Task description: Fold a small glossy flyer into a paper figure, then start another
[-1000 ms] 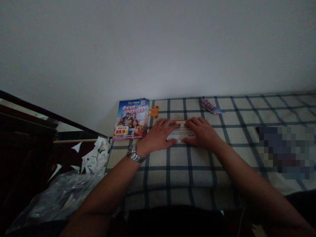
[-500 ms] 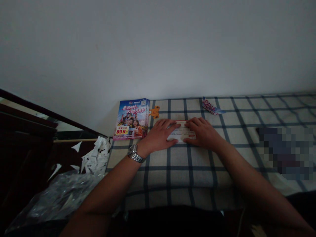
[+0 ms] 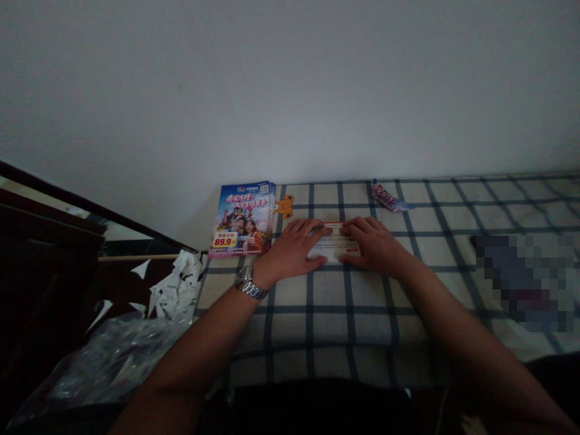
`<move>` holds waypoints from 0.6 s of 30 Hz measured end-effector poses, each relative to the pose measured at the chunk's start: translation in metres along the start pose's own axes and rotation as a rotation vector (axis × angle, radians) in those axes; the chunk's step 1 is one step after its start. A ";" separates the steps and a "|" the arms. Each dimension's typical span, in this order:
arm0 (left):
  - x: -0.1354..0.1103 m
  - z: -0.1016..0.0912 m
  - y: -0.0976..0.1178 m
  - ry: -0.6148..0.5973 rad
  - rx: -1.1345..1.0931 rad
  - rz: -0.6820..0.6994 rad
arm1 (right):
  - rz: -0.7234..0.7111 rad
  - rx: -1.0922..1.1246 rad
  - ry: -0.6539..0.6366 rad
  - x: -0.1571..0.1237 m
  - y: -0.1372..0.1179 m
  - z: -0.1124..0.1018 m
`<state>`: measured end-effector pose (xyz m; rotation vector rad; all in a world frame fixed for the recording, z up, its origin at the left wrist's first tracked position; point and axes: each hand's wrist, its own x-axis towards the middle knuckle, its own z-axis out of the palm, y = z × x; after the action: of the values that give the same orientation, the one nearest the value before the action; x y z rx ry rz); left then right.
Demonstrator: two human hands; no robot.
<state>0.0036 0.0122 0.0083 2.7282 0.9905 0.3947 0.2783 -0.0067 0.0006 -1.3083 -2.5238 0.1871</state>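
Note:
A small white printed leaflet with a red strip along its top edge lies on the checked cloth. My left hand rests over its left end, fingers spread along the upper part and the thumb apart, low near the bottom edge. Over the right end lies my right hand, its fingers towards the top edge and its thumb at the lower edge. Both palms face down and cover the leaflet's ends, so only its middle shows. Just left of my left hand is a stack of colourful flyers.
A crumpled strip of printed paper lies near the wall, and an orange cartoon figure shows beside the stack. To the left are torn white paper and a clear plastic bag. A blurred dark object lies far right.

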 end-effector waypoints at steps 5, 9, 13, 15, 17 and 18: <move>0.000 -0.001 0.000 -0.025 0.003 0.003 | 0.006 -0.009 0.000 0.000 -0.002 0.000; 0.000 -0.001 0.000 -0.027 0.024 -0.008 | 0.006 0.001 -0.001 0.000 -0.001 0.000; 0.000 0.001 0.000 -0.024 0.043 -0.014 | -0.009 0.023 0.025 0.000 0.000 0.000; 0.000 0.002 0.000 -0.020 0.050 -0.011 | -0.018 0.028 0.026 0.001 0.000 0.000; 0.001 0.001 0.001 -0.014 0.057 -0.005 | -0.023 0.029 0.025 0.001 0.000 -0.001; 0.001 0.001 0.001 -0.012 0.060 -0.002 | -0.025 0.030 0.027 0.001 0.000 -0.001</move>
<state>0.0049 0.0120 0.0078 2.7796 1.0176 0.3540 0.2781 -0.0063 0.0018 -1.2584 -2.5037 0.1997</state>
